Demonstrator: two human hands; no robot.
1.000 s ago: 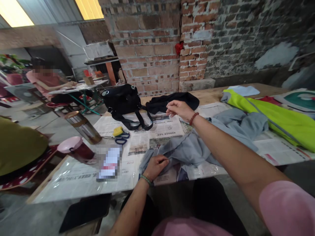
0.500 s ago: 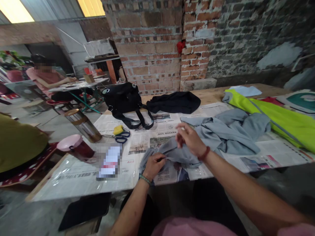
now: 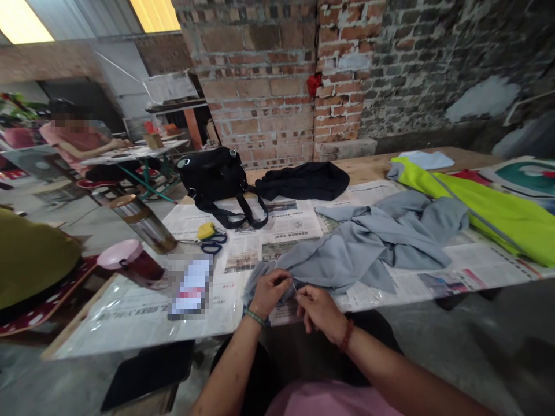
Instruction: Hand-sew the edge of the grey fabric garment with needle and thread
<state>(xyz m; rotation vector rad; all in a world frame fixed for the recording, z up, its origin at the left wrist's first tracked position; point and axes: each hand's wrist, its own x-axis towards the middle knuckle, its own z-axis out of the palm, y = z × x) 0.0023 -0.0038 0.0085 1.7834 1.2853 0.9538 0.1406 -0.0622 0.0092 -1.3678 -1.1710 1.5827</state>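
Note:
Grey cloth (image 3: 347,248) lies in loose folds on the newspaper-covered table (image 3: 130,323). At its near left end, my left hand (image 3: 271,292) is closed, with an edge of the cloth pinched between thumb and forefinger. My right hand (image 3: 321,312) is just to the right, fingers pinched together on a thin, pale needle (image 3: 294,286) that points toward the left fingertips. Any thread is too fine to make out. Dark blue-handled scissors (image 3: 212,245) lie farther left, beside a small yellow object (image 3: 205,231).
A phone-like object (image 3: 191,286), partly blurred out, a lidded red cup (image 3: 134,266) and a steel flask (image 3: 145,222) stand or lie on the left. Behind are a black bag (image 3: 217,176) and dark cloth (image 3: 303,180). A yellow-green garment (image 3: 485,208) and an iron (image 3: 524,176) are right.
My right hand has come down and toward me from above the grey cloth, and is now close beside my left hand. The left hand keeps its pinch on the cloth.

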